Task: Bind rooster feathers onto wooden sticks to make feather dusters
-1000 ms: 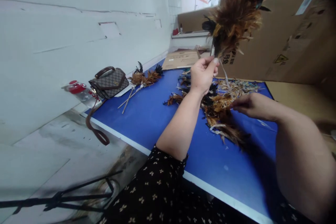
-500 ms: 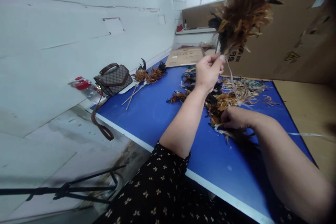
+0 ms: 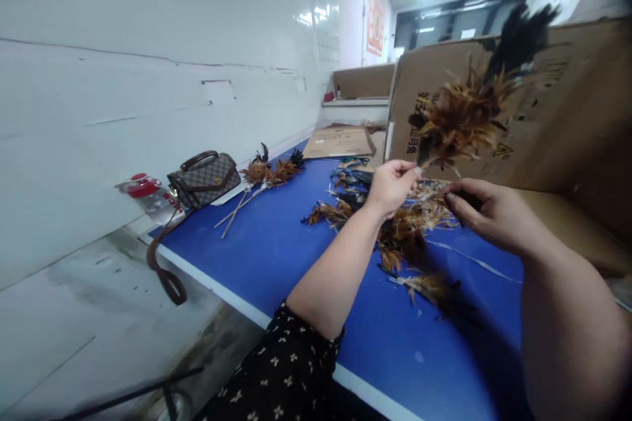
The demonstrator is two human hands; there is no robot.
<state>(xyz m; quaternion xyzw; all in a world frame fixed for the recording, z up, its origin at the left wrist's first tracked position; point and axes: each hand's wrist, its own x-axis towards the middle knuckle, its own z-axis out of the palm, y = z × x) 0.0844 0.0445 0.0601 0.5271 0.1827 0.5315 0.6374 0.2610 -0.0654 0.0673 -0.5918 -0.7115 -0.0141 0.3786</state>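
Your left hand (image 3: 392, 187) has its fingers clamped on the feather bunch (image 3: 464, 115), which rises toward one o'clock. Your right hand (image 3: 486, 210), at four o'clock from those fingers, pinches what looks like a tuft (image 3: 438, 197). Likely you're adding; next calls for aligning both stem ends.

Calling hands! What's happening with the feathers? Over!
Left hand gripping feather bunch, raised above table. Right hand close by, its hold unclear. More feathers lying below the hands; handbag off to the side.
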